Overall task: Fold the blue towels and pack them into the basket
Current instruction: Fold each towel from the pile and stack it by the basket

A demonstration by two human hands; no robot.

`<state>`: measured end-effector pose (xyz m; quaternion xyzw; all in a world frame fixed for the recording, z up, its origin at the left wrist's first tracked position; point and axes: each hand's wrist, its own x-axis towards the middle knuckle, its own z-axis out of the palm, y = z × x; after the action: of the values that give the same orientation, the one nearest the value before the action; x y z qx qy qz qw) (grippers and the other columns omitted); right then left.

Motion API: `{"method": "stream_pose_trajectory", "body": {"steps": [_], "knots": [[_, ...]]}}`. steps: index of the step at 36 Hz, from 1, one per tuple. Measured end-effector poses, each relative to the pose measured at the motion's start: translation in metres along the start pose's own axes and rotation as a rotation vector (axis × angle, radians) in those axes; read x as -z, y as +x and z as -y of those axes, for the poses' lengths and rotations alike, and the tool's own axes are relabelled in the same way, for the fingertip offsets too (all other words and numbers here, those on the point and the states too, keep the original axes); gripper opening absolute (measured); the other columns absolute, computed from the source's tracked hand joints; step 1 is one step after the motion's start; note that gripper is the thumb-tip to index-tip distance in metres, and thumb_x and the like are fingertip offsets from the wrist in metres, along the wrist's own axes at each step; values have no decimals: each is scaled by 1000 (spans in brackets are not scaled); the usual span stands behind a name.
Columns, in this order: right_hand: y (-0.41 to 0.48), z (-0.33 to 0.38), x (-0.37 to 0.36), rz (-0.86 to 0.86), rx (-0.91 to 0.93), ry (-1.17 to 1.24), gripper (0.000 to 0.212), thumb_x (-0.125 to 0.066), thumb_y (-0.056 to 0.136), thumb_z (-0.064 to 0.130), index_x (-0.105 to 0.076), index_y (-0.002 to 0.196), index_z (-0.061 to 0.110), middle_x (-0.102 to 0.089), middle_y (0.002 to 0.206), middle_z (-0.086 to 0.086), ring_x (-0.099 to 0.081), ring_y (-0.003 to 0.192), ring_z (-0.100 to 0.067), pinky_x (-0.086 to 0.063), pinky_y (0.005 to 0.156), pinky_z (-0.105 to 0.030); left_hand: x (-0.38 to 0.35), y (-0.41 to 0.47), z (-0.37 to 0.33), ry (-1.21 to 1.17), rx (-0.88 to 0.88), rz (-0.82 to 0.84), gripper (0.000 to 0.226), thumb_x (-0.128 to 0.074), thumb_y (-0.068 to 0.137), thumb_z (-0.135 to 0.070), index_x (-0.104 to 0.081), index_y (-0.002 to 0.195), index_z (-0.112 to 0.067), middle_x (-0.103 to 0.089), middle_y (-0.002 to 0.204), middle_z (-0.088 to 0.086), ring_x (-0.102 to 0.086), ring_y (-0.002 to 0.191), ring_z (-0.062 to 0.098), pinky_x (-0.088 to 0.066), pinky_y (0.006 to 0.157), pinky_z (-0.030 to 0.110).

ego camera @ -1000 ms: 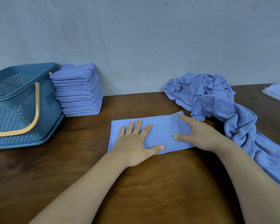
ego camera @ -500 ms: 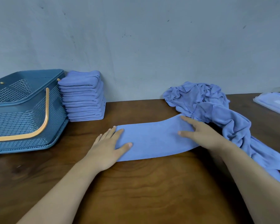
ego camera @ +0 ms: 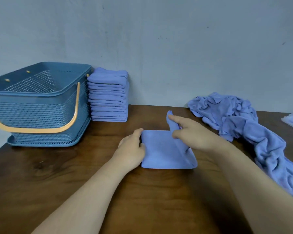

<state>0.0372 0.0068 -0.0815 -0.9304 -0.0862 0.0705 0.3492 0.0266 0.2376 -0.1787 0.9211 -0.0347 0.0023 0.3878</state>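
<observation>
**Ana:** What takes up most of the scene?

**Ben:** The brown table (ego camera: pixel 71 186), which carries everything. The basket (ego camera: pixel 32 114) sits at ten o'clock, mouth up, with its orange handle swung down on the near side. It is probably parked there so that packing is a short reach. No towel shows through its mesh.

**Ana:** And the cloth?

**Ben:** A heap (ego camera: pixel 243 125) of unfolded towels sprawls from two o'clock down to four, within the right arm's reach. It seems to be the supply. The stack (ego camera: pixel 108 98) of folded ones stands at eleven o'clock, touching the basket's side and close against the wall. It is likely meant to be packed in one go.

**Ana:** Where is the one being worked?

**Ben:** The towel (ego camera: pixel 162 152) lies at twelve o'clock, just ahead of the person, between stack and heap.

**Ana:** How do the hands hold it?

**Ben:** The left hand (ego camera: pixel 130 149) curls its fingers round the nine-o'clock edge, apparently to anchor the layers. The right hand (ego camera: pixel 193 132) pinches a lifted end between thumb and forefinger at the towel's one-o'clock corner, with its other fingers loosely bent. It looks like a fold about to be laid.

**Ana:** Which way does it point?

**Ben:** The flat part is nearly square, and its slightly longer axis runs nine to three. The raised end points up and toward twelve. A crease slants from it down to the five-o'clock corner.
</observation>
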Motion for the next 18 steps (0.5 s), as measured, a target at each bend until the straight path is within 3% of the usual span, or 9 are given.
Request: {"method": "stream_pose_trajectory", "body": {"steps": [2,5,7,8,10,13,15,18], "knots": [[3,5,-12,30,-9,-14,68,-60,93,16,-46,157,36,-52,151,-11,-51,136,-24,-43,111,-35,0,1,1,5,-7,0,63,-48,107,-25,-27,166,-34,-43,165,-8,-35,154,21,-37,124,45],[8,6,-31,63,-14,-9,65,-60,94,14,-49,154,37,-55,147,-14,-57,130,-26,-48,107,-31,0,2,1,10,-4,-4,63,-49,107,-26,-27,166,-31,-42,166,-5,-33,155,23,-35,124,45],[13,3,-43,38,-14,21,53,-60,93,11,-60,141,32,-62,133,-18,-69,103,-20,-52,80,-12,0,3,1,17,-1,-5,63,-49,108,-26,-27,166,-30,-42,166,-4,-33,155,23,-35,124,44],[16,1,-48,35,-29,46,56,-61,93,10,-59,144,34,-65,121,-14,-68,83,-12,-49,66,-9,0,3,1,18,0,-5,63,-50,108,-26,-27,166,-30,-42,166,-4,-34,155,23,-35,124,43],[19,-1,-57,72,-71,63,70,-60,96,16,-44,158,44,-68,106,-2,-61,69,-9,-49,61,-17,0,3,1,16,6,-3,64,-51,108,-26,-26,166,-29,-42,166,-4,-35,155,22,-36,123,43],[21,-4,-65,104,-106,81,76,-59,97,20,-32,162,48,-70,102,-17,-54,68,-17,-46,63,-30,1,3,0,2,17,0,65,-52,108,-25,-25,167,-30,-44,165,-5,-36,154,21,-39,122,43],[22,-6,-66,100,-103,84,76,-59,97,20,-32,162,48,-66,93,-15,-49,58,-15,-43,57,-28,1,3,-1,2,18,0,65,-53,108,-25,-24,167,-29,-45,164,-5,-37,153,21,-39,122,43],[24,-5,-65,109,-117,85,78,-60,95,21,-32,162,48,-63,80,-10,-49,60,-15,-42,55,-27,1,3,-3,14,17,1,65,-52,108,-24,-24,167,-27,-45,164,-4,-38,153,21,-38,122,43]]}}
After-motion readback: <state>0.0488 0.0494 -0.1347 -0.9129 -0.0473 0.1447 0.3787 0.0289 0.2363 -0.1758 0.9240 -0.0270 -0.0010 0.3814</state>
